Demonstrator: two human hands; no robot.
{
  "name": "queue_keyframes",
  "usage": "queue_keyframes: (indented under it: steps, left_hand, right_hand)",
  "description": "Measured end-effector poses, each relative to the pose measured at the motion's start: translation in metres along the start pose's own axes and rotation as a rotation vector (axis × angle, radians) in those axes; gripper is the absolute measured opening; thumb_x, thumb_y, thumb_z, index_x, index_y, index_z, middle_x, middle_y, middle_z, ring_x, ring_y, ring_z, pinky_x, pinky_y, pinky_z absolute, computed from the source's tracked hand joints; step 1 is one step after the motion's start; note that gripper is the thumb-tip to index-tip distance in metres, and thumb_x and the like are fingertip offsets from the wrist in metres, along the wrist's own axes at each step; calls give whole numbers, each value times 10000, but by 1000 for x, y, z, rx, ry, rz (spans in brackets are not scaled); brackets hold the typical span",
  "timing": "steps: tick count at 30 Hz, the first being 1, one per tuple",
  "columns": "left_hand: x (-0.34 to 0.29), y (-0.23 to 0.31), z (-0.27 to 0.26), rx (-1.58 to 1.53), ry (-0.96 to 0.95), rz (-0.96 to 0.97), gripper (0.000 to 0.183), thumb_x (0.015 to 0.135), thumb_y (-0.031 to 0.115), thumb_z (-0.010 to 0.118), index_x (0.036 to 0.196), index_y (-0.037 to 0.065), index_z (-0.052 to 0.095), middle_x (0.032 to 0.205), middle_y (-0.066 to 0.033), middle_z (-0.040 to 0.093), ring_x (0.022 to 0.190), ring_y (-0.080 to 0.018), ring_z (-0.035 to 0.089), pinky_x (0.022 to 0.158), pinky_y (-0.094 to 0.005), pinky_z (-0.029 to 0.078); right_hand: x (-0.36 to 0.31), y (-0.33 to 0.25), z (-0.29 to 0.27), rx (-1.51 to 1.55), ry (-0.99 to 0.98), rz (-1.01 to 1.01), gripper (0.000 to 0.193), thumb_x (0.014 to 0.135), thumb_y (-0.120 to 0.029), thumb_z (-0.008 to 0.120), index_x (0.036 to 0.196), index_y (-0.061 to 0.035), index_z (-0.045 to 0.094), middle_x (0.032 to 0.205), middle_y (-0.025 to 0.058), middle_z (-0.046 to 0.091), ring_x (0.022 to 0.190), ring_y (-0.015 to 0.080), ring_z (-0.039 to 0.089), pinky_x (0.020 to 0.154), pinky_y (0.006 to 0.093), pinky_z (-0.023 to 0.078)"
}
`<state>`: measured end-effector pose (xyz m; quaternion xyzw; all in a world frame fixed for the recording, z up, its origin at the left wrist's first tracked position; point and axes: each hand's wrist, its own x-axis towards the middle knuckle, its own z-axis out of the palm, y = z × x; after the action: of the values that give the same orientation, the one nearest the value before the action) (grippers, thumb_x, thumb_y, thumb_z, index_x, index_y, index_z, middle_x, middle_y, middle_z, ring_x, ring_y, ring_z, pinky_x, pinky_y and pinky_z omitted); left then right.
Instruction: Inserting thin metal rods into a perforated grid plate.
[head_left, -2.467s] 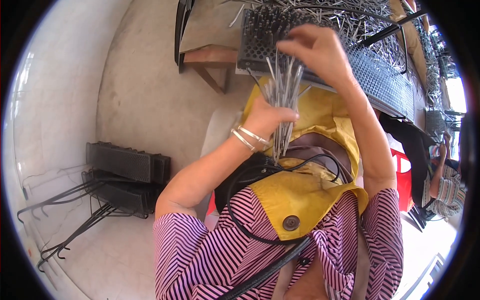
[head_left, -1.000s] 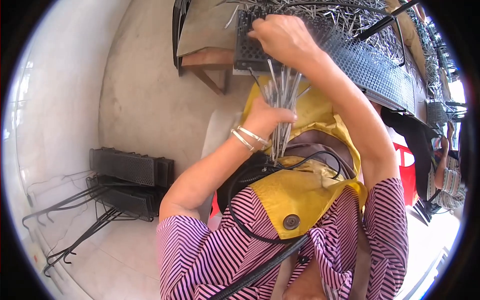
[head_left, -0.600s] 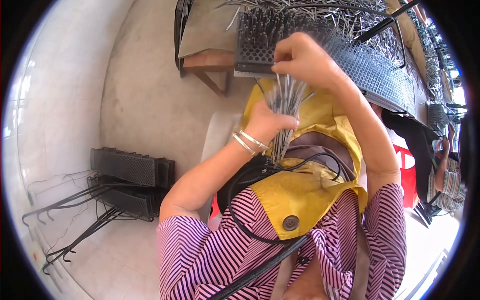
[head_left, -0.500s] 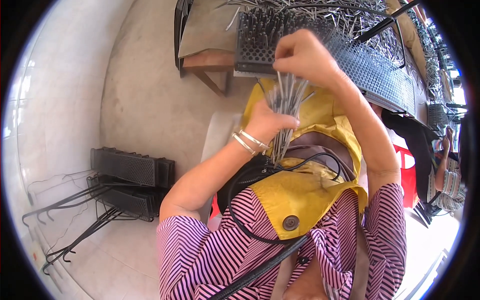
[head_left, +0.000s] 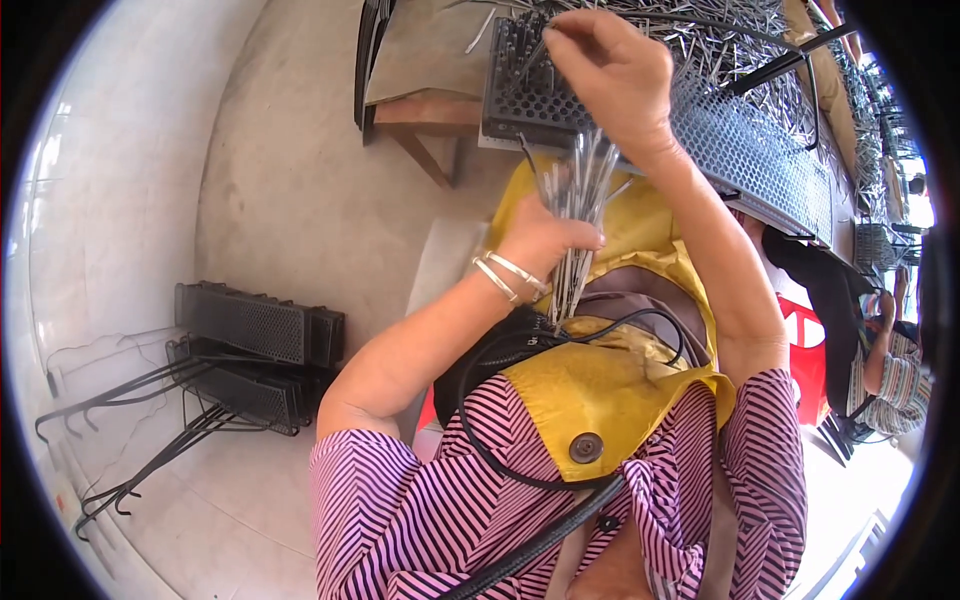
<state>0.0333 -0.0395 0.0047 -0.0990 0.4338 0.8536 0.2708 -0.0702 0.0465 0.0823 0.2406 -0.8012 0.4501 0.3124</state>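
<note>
My left hand [head_left: 540, 238] is wrapped round a fanned bundle of thin grey metal rods [head_left: 585, 190], held upright in front of my lap. Beyond it, my right hand [head_left: 622, 85] reaches over a dark perforated rack [head_left: 545, 108]. Thumb and forefinger pinch together above the rack's left part, seemingly on the end of one slim rod. Several dark rods stand upright in the rack's holes; the hand hides part of them.
Loose metal rods [head_left: 735, 55] lie heaped behind a lighter perforated rack [head_left: 760, 145] on the wooden table [head_left: 425, 112]. Black racks with long hooked handles [head_left: 245, 325] stand on the floor at left. Another person's arm [head_left: 878, 365] shows at far right.
My right hand has moved up and away from the bundle to above the dark rack. My left hand keeps its hold on the rods in nearly the same place.
</note>
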Motion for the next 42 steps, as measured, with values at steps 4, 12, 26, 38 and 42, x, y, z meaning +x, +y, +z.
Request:
queue_keyframes:
  steps: [4,12,26,38,42]
  left_hand:
    - [2,-2,2,2,6,2,253,582,-61,633,798,8,522,632,-82,568,501,-166,549,465,-276,454]
    - [4,-1,-1,55,-7,-24,335,560,-34,636,874,-6,522,664,-73,559,559,-162,557,493,-269,445]
    - [2,-3,1,47,-5,43,346,578,-84,629,886,16,509,658,-77,567,523,-154,549,490,-261,459]
    - [5,-3,1,120,-54,46,570,549,-21,645,1089,-7,465,759,-45,545,619,-128,541,552,-252,460]
    - [2,-1,-1,89,-50,22,559,555,-31,637,1086,-6,467,760,-50,544,601,-132,541,545,-252,460]
  right_hand:
    - [-10,19,11,-21,-104,-116,127,708,-77,632,812,-15,596,683,77,583,564,125,558,531,240,448]
    - [-1,5,5,-164,-525,-94,175,719,-73,628,872,4,594,703,85,582,593,133,564,543,249,445]
    - [9,-25,-18,154,-43,256,45,714,4,616,746,14,586,610,46,566,509,72,502,442,213,381]
    - [13,20,27,297,139,-620,171,654,52,629,796,7,544,691,138,549,566,297,542,480,333,428]
    - [4,5,12,-7,-54,-352,106,659,34,611,735,16,540,636,152,534,549,319,530,480,353,423]
